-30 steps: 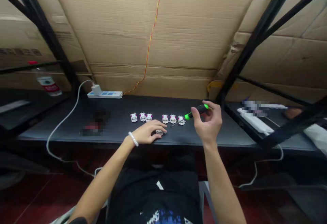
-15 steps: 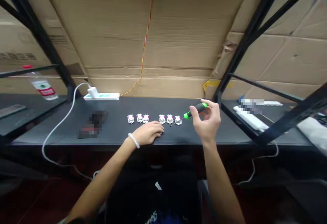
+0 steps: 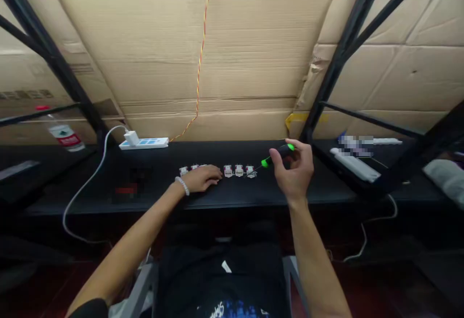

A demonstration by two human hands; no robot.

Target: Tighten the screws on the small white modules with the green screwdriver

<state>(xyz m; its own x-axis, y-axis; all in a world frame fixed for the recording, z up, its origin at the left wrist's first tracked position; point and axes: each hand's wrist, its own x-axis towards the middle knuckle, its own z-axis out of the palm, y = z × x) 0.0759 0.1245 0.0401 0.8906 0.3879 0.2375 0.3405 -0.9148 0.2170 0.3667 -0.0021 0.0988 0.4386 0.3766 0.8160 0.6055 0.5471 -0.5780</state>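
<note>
Right hand (image 3: 294,170) grips a green-and-black screwdriver (image 3: 280,156) above the black workbench (image 3: 246,196); left hand (image 3: 201,179) rests curled beside white modules (image 3: 233,171), grip indeterminate.

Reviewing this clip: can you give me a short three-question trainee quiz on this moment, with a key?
1. What does the right hand hold? A) a screwdriver with a black and green handle B) a power strip C) a water bottle
2. True or false: the white beaded bracelet is on the right wrist.
3. How many small white-and-magenta parts stand in plain view between the left hand and the screwdriver's tip?

Key: 1 A; 2 false, it is on the left wrist; 3 three.
</note>
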